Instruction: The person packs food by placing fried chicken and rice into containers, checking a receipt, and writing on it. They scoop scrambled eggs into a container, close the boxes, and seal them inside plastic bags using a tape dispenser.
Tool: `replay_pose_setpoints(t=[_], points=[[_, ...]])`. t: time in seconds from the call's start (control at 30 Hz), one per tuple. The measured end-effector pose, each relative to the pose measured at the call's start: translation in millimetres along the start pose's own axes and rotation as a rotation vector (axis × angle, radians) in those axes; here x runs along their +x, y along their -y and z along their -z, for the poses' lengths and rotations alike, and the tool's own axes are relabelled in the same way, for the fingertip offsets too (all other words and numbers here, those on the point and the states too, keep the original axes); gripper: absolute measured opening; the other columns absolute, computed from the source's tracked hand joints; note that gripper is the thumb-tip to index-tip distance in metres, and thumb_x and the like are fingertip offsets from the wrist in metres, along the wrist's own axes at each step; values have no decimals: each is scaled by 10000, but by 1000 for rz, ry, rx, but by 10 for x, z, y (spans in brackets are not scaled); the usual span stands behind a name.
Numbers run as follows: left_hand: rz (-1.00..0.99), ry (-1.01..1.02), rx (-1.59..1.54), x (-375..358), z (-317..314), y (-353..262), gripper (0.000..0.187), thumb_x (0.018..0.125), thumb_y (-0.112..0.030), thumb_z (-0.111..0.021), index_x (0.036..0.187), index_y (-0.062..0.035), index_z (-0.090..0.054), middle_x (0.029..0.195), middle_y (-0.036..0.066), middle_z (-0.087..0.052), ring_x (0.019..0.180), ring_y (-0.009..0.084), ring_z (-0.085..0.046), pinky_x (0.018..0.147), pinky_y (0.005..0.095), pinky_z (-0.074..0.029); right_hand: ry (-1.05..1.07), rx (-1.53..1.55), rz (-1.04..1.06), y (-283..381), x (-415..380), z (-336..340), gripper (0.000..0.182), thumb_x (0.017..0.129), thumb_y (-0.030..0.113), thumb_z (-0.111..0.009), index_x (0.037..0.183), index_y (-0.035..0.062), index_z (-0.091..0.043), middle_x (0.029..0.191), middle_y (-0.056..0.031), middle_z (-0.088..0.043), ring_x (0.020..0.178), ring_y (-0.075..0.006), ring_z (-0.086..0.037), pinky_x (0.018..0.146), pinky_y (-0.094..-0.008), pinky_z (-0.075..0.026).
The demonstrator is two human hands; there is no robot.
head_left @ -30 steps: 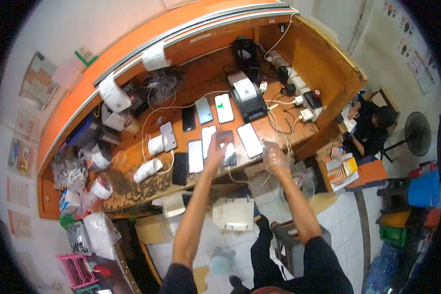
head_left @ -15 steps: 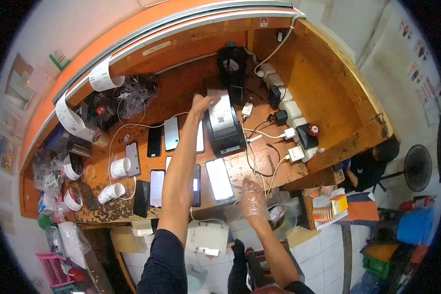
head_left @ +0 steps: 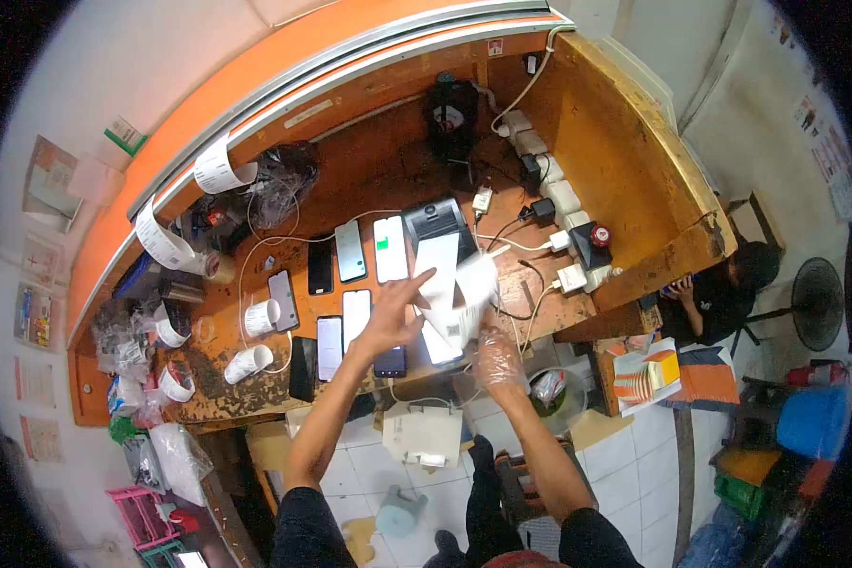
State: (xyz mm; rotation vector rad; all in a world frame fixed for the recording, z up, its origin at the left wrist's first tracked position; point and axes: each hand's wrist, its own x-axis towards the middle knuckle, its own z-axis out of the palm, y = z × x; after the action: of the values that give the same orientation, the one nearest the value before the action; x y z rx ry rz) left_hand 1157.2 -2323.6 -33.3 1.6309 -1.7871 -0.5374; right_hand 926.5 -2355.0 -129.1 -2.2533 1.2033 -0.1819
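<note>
My left hand (head_left: pixel 395 310) is over the phones with its fingers spread, its fingertips at the edge of a long white paper label strip (head_left: pixel 437 263). A bent, motion-blurred part of the strip stands to the right, and a printed square code shows near its lower end. My right hand (head_left: pixel 500 363), in a clear plastic glove, has its fingers closed at the strip's lower right end. Behind the strip is the black label printer (head_left: pixel 430 220), partly covered. Below the strip lies a white-screened phone (head_left: pixel 442 348), partly hidden.
Several phones, including a dark one (head_left: pixel 321 266) and a green-marked one (head_left: pixel 389 248), lie on the worn orange desk (head_left: pixel 208 379). White label rolls (head_left: pixel 248 363) stand left. Chargers fill a power strip (head_left: pixel 563 197) at right. Another person (head_left: pixel 719 298) sits beyond the desk's right side.
My left hand has come down from the printer toward me, and the paper strip now hangs between my hands. My right hand has shifted slightly right. The camera view has moved too.
</note>
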Motion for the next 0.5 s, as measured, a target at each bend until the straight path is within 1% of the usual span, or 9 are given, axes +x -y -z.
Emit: replay_pose_setpoints(t=[0.03, 0.07, 0.1, 0.13, 0.2, 0.27, 0.37, 0.43, 0.5], points=[[-20, 6, 67, -20, -23, -33, 735, 698, -26, -604, 1417, -108, -479, 932, 77, -625, 906, 235, -573, 903, 395, -398, 0, 2, -2, 74, -32, 82, 378, 792, 42, -574, 1146, -89, -599, 1114, -268, -634, 1011, -388, -617, 912, -446, -484], [28, 93, 61, -45, -60, -2, 698, 653, -67, -679, 1338, -90, -549, 954, 62, -662, 1047, 224, -553, 1021, 459, -349, -69, 164, -49, 137, -78, 160, 355, 790, 47, -583, 1119, -84, -614, 1110, -268, -636, 1009, -386, -618, 906, -448, -486], [33, 91, 56, -59, -108, 55, 698, 653, -67, -679, 1338, -90, -549, 954, 62, -662, 1047, 224, -553, 1021, 459, -349, -135, 323, -95, 165, -100, 202, 333, 788, 53, -593, 1091, -80, -629, 1105, -268, -639, 1007, -384, -619, 900, -450, -488], [-60, 179, 206, -62, -154, 121, 603, 651, -72, -689, 1248, -78, -603, 989, 55, -657, 1069, 226, -546, 1035, 459, -343, 142, -141, 63, 31, 14, 51, 321, 781, 59, -602, 1068, -78, -647, 1097, -261, -648, 1036, -376, -619, 925, -455, -482], [-125, 332, 403, -25, -221, 147, 332, 652, -89, -714, 980, -45, -692, 1080, 54, -639, 1112, 241, -530, 1057, 464, -342, 75, -139, 81, 39, -37, 11, 302, 783, 60, -594, 1046, -74, -658, 1092, -256, -653, 1050, -368, -617, 949, -452, -470], [-238, 232, 439, 15, -154, 92, 312, 657, -86, -712, 967, -49, -693, 1083, 57, -638, 1120, 235, -525, 1051, 461, -350, -66, -212, 127, 3, -34, -124, 255, 787, 60, -575, 987, -48, -690, 1073, -237, -669, 1075, -340, -611, 1012, -427, -434], [-429, 88, 543, -128, -43, 258, 282, 661, -101, -723, 942, -76, -710, 1090, 78, -638, 1132, 242, -531, 1044, 464, -362, -93, -168, 132, -33, -70, -177, 267, 768, 55, -582, 995, -44, -682, 1037, -222, -674, 1046, -339, -612, 1016, -409, -426], [185, 631, 609, -506, 43, 660, 364, 648, -104, -769, 1005, -171, -740, 1026, 65, -679, 1088, 280, -580, 1011, 459, -356, -88, -214, 133, -101, -122, -293, 289, 755, 42, -575, 1013, -46, -669, 967, -173, -678, 995, -299, -621, 947, -385, -467], [95, 100, 137, -751, 390, 396, 344, 678, -115, -770, 1016, -170, -741, 995, 77, -702, 1047, 309, -616, 996, 459, -349, -387, -408, 172, -427, 84, -893, 248, 831, 99, -592, 1056, 11, -649, 924, -136, -681, 921, -281, -640, 860, -384, -512]])
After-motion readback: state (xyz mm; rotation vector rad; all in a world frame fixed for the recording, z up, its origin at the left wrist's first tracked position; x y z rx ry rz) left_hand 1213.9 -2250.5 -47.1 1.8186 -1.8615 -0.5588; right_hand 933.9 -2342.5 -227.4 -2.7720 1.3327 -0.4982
